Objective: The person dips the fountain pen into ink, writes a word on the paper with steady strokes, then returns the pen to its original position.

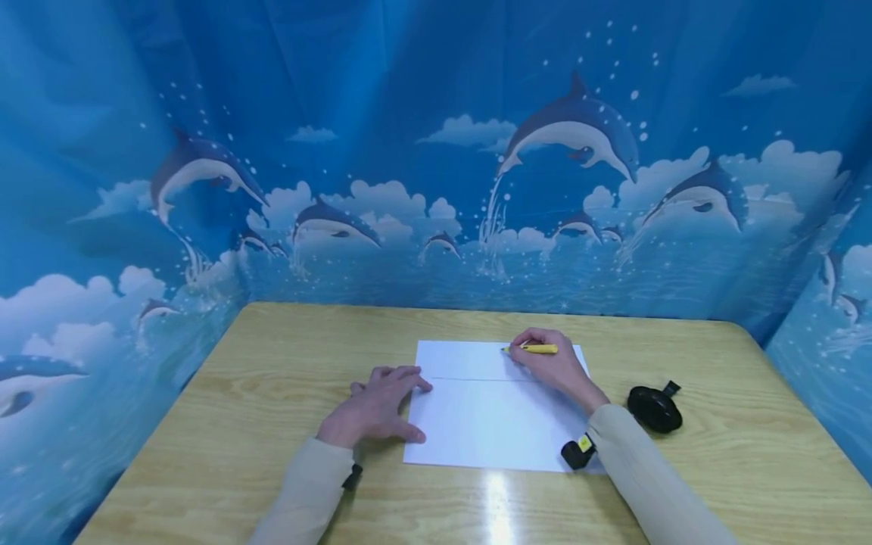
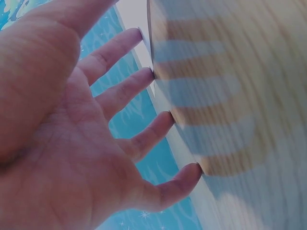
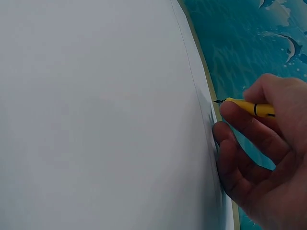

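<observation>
A white sheet of paper [image 1: 490, 424] lies on the table with one thin line [image 1: 477, 380] running across its upper part. My right hand [image 1: 555, 367] is over the upper right of the sheet and pinches a yellow fountain pen [image 1: 541, 349]. In the right wrist view the dark nib of the fountain pen [image 3: 261, 110] points left; whether it touches the paper I cannot tell. My left hand [image 1: 378, 405] rests at the sheet's left edge, fingers spread. The left wrist view shows the fingertips of this left hand [image 2: 91, 158] on the wooden surface, holding nothing.
A black rounded object [image 1: 654, 409] with a short strap lies on the wooden table [image 1: 286, 363], right of the sheet. A small black device [image 1: 577, 454] with a yellow mark sits at the right wrist. Behind the table hangs a blue dolphin-print curtain [image 1: 409, 166].
</observation>
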The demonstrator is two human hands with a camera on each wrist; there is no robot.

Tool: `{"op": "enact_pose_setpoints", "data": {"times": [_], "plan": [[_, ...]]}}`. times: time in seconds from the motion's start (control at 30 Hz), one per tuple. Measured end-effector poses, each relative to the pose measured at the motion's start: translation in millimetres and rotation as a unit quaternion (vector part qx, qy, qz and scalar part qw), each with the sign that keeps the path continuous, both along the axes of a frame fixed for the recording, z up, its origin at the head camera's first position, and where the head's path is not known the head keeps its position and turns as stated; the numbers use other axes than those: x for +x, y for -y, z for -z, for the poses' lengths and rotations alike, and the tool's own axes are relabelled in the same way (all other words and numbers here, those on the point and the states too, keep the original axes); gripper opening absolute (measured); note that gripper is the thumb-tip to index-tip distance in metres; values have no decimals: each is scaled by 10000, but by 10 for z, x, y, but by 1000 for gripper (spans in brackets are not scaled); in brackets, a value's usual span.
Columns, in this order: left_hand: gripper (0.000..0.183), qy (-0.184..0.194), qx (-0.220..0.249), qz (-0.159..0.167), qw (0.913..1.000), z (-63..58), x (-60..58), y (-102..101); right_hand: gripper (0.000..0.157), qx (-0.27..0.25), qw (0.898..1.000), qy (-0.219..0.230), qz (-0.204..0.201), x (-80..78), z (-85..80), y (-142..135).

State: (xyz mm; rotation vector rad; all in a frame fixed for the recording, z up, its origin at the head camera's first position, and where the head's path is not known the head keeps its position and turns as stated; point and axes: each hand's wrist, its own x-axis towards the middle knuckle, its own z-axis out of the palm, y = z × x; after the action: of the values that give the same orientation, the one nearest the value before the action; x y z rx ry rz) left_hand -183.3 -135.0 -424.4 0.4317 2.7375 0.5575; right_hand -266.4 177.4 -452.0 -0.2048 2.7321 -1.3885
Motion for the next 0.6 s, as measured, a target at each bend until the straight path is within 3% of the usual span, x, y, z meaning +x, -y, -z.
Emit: {"op": "enact_pose_setpoints", "data": {"times": [0.6], "plan": [[70, 37, -36, -36, 10000, 15, -6, 6, 16, 89, 9996, -264, -108, -16, 31, 10]]}}
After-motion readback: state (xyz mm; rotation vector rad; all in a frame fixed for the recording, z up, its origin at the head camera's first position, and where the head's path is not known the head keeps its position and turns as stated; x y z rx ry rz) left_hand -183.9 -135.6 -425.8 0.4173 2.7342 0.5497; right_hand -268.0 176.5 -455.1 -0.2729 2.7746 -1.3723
